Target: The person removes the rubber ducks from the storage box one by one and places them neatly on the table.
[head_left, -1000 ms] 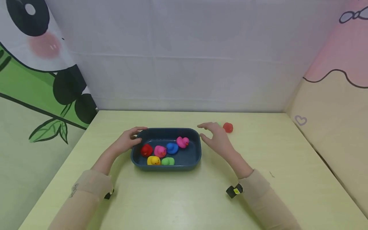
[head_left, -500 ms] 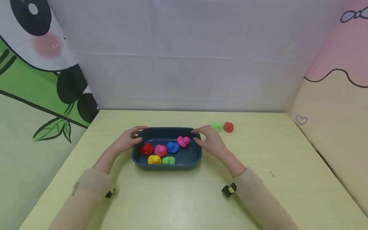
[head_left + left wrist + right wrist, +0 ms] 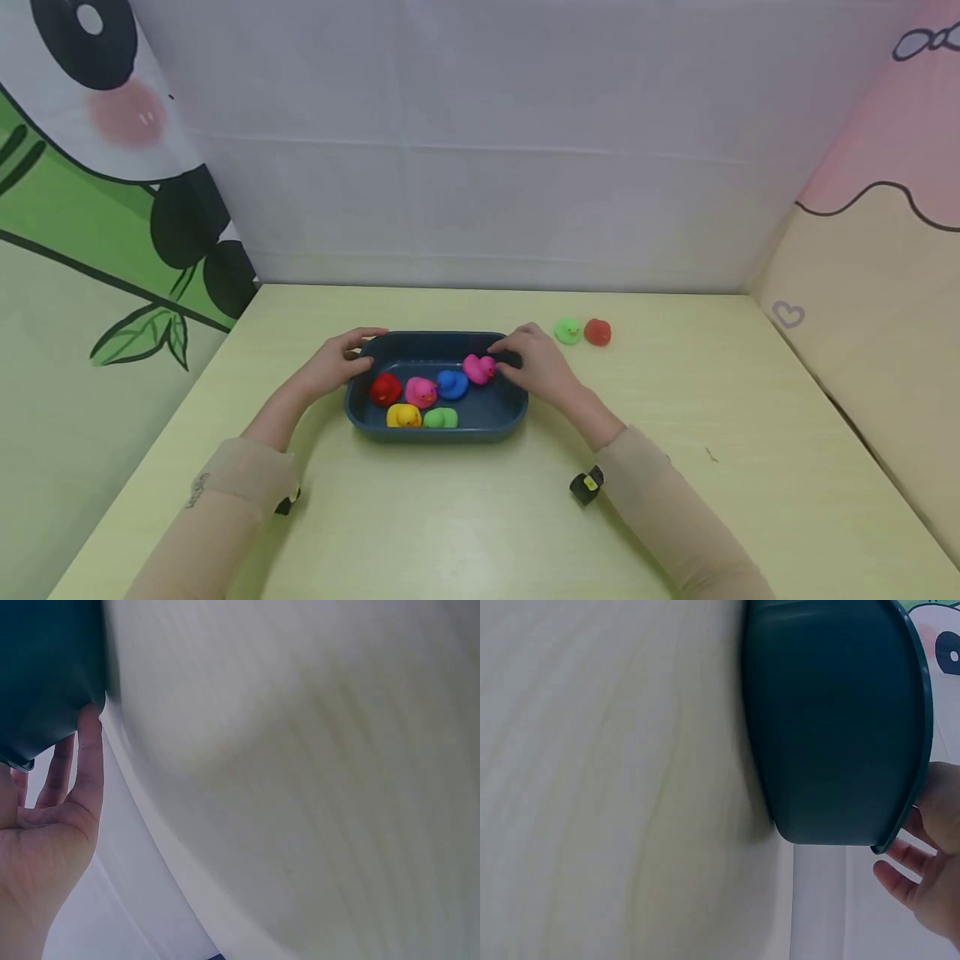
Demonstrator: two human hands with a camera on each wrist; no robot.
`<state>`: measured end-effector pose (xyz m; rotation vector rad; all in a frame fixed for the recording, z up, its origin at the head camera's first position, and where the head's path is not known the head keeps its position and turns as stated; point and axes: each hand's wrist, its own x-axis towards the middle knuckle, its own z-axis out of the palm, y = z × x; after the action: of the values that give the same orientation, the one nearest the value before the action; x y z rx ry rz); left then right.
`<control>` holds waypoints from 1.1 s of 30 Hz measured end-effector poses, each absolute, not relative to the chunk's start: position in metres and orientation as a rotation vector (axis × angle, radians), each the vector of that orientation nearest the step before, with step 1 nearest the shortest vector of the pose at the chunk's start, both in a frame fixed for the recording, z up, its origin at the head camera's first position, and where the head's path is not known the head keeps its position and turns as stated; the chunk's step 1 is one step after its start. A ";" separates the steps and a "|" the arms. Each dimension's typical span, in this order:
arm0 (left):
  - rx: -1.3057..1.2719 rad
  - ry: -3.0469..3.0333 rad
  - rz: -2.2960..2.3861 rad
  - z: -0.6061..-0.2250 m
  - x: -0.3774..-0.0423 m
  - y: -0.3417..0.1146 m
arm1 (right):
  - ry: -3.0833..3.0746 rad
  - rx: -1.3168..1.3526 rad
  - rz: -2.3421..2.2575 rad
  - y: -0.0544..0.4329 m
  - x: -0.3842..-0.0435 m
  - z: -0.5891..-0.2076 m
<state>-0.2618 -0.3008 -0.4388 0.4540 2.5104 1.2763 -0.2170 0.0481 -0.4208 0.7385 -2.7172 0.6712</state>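
Counter (image 3: 450, 525), pale, wood-grained. Dark blue tray (image 3: 491, 408) on it; front row: yellow duck (image 3: 404, 416), green duck (image 3: 441, 418). Behind: red duck (image 3: 386, 390), pink duck (image 3: 421, 392), blue duck (image 3: 452, 385). Left hand (image 3: 327, 369): fingers and thumb clamped on the tray's left end, presumably to steady it. Right hand (image 3: 542, 367): over the right end, fingers and thumb apart beside a second pink duck (image 3: 477, 369), seemingly spread to fit it; contact indeterminable. Front-row bases hidden by near wall. Beyond tray: light-green duck (image 3: 567, 332), red toy (image 3: 597, 332), shape indistinct.

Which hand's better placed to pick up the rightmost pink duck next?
Probably the right hand: it is beside that pink duck, while the left hand holds the tray at its opposite end.
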 end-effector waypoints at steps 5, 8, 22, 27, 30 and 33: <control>0.451 2.508 1.284 -0.438 -0.262 -0.301 | -2.744 0.818 0.595 0.046 -0.221 -0.420; 0.447 2.504 1.293 -0.439 -0.262 -0.301 | -2.764 0.865 0.550 0.044 -0.224 -0.419; 0.435 2.499 1.285 -0.439 -0.262 -0.302 | -2.864 0.903 0.411 0.038 -0.235 -0.417; 0.433 2.501 1.282 -0.439 -0.262 -0.302 | -2.887 0.908 0.375 0.037 -0.237 -0.417; 0.431 2.502 1.278 -0.439 -0.262 -0.302 | -2.898 0.906 0.350 0.037 -0.237 -0.415; 0.432 2.500 1.279 -0.438 -0.261 -0.302 | -2.908 0.903 0.332 0.036 -0.237 -0.414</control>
<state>-0.2611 -0.3017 -0.4377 0.4316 2.5005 1.2788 -0.2368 0.0363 -0.4138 0.9034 -2.9078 0.3319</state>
